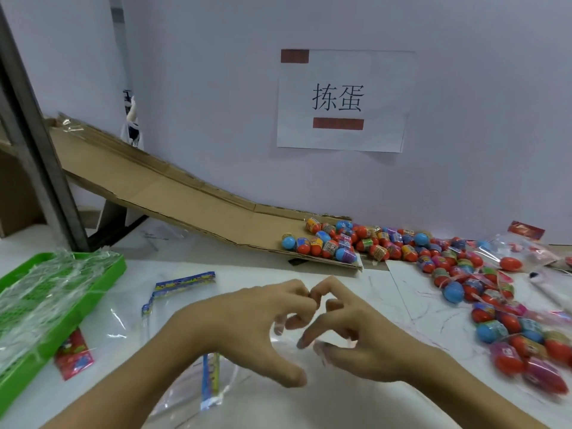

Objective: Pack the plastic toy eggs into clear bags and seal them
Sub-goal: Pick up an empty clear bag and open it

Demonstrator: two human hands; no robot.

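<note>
My left hand (247,329) and my right hand (359,335) meet fingertip to fingertip over the table's middle. Their curled fingers pinch the thin film of a clear bag (185,394) that lies under them. The bag's blue and yellow printed strip (210,379) shows below my left wrist. The film between my fingers is hard to make out. Several red, blue and pink plastic toy eggs (337,243) are heaped at the foot of a cardboard ramp (173,196). More eggs (501,314) spread down the table's right side.
A second clear bag (161,305) with a blue strip lies left of my hands. A green tray (102,274) holding clear film stands at the left, with a red card (74,357) beside it. A partly filled bag (510,258) lies far right. A paper sign (340,97) hangs on the wall.
</note>
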